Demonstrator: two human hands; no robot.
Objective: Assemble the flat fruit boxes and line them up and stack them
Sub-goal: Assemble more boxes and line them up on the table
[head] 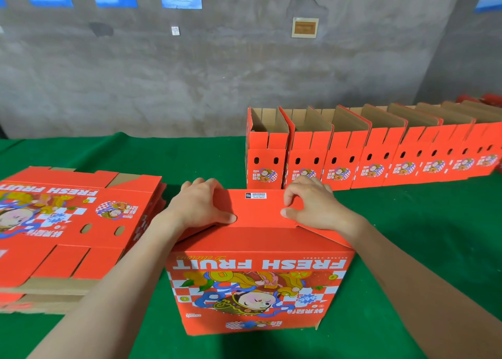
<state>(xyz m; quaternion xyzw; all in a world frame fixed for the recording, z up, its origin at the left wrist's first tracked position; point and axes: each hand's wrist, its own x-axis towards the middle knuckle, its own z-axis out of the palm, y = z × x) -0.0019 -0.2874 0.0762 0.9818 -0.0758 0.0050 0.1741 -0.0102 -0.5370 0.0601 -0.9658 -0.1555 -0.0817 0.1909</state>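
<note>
Box [258, 290] top gripped by both hands [197, 206] [315, 209].

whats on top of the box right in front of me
The left hand and right hand grip the folded top flaps of the box, a barcode label between them. The inside is covered.

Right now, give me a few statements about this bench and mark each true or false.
1. The left hand and right hand both hold the top flaps of the box. True.
2. The flat stack lies to the person's right. False: it lies to the left.
3. The row of assembled boxes stands with tops open. True.
4. The cloth is blue. False: it is green.
</note>
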